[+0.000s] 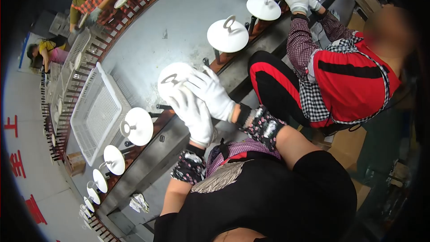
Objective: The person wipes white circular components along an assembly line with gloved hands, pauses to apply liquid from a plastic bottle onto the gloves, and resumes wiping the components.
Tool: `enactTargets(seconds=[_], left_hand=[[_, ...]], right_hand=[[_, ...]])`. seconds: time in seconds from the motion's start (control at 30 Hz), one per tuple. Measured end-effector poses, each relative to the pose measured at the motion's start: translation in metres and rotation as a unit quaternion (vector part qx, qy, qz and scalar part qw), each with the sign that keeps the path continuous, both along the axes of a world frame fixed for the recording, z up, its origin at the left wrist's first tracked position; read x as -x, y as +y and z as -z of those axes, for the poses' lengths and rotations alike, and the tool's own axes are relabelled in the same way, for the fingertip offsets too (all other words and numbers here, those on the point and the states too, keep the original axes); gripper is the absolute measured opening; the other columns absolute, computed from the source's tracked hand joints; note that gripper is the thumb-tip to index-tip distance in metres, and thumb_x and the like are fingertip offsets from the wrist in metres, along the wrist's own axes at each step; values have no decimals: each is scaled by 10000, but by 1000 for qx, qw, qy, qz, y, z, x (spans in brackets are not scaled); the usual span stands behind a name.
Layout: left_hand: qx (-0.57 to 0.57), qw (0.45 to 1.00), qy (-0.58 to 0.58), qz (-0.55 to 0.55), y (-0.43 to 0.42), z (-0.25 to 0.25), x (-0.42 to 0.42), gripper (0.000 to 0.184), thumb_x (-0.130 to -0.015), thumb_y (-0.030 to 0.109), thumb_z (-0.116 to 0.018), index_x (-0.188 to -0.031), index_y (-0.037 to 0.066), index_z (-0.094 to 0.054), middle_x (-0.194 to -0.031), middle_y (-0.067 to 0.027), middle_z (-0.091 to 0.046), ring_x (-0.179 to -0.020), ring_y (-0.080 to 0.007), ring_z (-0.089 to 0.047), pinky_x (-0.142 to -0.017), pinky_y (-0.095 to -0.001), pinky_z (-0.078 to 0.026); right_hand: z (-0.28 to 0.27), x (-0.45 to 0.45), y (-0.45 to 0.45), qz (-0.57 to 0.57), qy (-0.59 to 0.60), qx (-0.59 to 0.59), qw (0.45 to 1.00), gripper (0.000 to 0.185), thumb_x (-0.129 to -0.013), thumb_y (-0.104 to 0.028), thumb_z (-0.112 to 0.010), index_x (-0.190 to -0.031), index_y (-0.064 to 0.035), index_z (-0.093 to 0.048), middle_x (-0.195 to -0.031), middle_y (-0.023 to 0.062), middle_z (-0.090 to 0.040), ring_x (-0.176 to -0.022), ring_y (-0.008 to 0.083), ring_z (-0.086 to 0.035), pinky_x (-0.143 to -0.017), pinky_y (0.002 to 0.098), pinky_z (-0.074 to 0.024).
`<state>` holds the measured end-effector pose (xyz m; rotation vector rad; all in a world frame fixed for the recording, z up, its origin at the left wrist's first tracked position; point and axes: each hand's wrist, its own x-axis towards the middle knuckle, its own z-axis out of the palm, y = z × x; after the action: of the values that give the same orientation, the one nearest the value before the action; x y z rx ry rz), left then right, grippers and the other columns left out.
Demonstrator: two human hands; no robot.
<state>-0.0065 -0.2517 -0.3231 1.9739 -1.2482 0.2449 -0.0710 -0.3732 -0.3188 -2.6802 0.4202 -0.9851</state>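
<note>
A white round disc with a ring handle sits on the conveyor line in front of me. My left hand, in a white glove, lies over the disc's near edge with its fingers stretched out. Beside it, my right hand, also gloved in white, reaches across the disc's right side, fingers extended and slightly apart. Both hands touch the disc and partly cover it. Whether the thumbs are under the rim is hidden. A similar disc stands farther right on the line, and another disc is to the left.
A white perforated crate lies on the grey table. More discs follow along the curved line of dark pegs. A co-worker in a red vest sits close on my right, gloved hands at the line. Other people work across the table.
</note>
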Motion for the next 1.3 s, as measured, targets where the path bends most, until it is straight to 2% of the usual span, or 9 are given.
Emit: enactTargets(seconds=[0.07, 0.17, 0.33, 0.4, 0.6, 0.73, 0.87, 1.03, 1.3], left_hand=[[7, 991, 10, 135, 13, 14, 7, 676, -983, 141, -632, -1610, -18, -435, -1695, -277, -366, -1599, -506, -264, -1301, -592, -224], [47, 978, 8, 201, -10, -4, 14, 766, -940, 113, -743, -1619, -16, -414, -1668, -284, -402, -1573, -477, -341, -1283, -565, -287], [26, 984, 106, 143, -100, -41, -29, 705, -966, 221, -753, -1557, -48, -479, -1571, -321, -499, -1500, -481, -439, -1259, -518, -341], [33, 992, -35, 116, -131, -27, -58, 657, -968, 312, -741, -1489, -37, -543, -1472, -298, -580, -1421, -488, -507, -1222, -524, -382], [-19, 977, 183, 110, -152, -42, -94, 510, -968, 346, -778, -1322, -10, -692, -1193, -188, -745, -1140, -314, -707, -1008, -386, -539], [71, 986, 129, 75, -108, -50, -83, 437, -897, 318, -819, -1200, 18, -720, -1168, -232, -734, -1155, -433, -679, -1044, -467, -527], [124, 991, 42, 39, -60, -22, -73, 443, -937, 208, -747, -1330, 14, -686, -1314, -231, -696, -1374, -462, -571, -1180, -545, -429], [92, 995, -30, 27, -6, 18, -29, 600, -1041, 198, -570, -1589, -26, -470, -1650, -258, -438, -1585, -516, -280, -1288, -639, -204], [69, 989, 13, 134, -37, -2, 2, 762, -928, 168, -775, -1575, -57, -441, -1587, -321, -474, -1530, -496, -399, -1281, -581, -293]], right_hand=[[30, 8, -9, 63, 16, 67, 996, 483, -963, -267, -581, -1405, -86, -650, -1546, 125, -576, -1491, 322, -478, -1310, 604, -240], [19, 11, -37, 180, -137, -130, 965, 512, -928, -236, -655, -1393, -24, -627, -1486, 199, -580, -1470, 377, -481, -1294, 613, -252], [12, -33, -117, 254, 9, 77, 964, 520, -944, -444, -605, -1315, -91, -694, -1445, 138, -643, -1420, 306, -529, -1229, 565, -323], [-4, -39, -125, 180, -15, 35, 983, 468, -955, -444, -580, -1268, -122, -714, -1341, 84, -703, -1336, 271, -604, -1201, 504, -370], [-9, -72, -155, -71, 149, -74, 984, 274, -931, -340, -649, -1062, -126, -762, -1073, 162, -778, -1006, 376, -741, -906, 454, -593], [-28, -76, -117, -96, 117, -101, 983, 323, -933, -390, -646, -1069, -121, -761, -1113, 166, -779, -1024, 375, -740, -915, 451, -592], [-24, -53, -51, -4, -86, -44, 995, 367, -974, -270, -611, -1257, -63, -722, -1279, 168, -735, -1235, 356, -671, -1143, 488, -477], [11, -23, -4, -17, -53, -32, 998, 497, -992, -363, -515, -1369, -82, -674, -1511, 122, -604, -1489, 311, -481, -1284, 574, -282], [6, -1, -64, 216, -20, 29, 976, 538, -936, -369, -643, -1428, -150, -650, -1498, 166, -574, -1474, 366, -459, -1270, 602, -244]])
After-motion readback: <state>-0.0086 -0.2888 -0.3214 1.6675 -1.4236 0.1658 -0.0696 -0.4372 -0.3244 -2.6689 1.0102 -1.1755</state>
